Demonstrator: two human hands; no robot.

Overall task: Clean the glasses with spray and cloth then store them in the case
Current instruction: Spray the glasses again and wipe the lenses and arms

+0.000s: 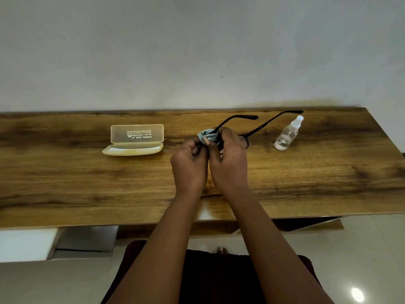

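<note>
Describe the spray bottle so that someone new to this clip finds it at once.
On the wooden table, look right of the two hands, near the back edge by the wall. The spray bottle lies there tilted, beyond the glasses: small, clear, white-capped, the only see-through thing on that side.

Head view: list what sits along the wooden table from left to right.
Open glasses case → cloth gripped by the left hand → right hand holding the black glasses → spray bottle, lying tilted at the far right.
</note>
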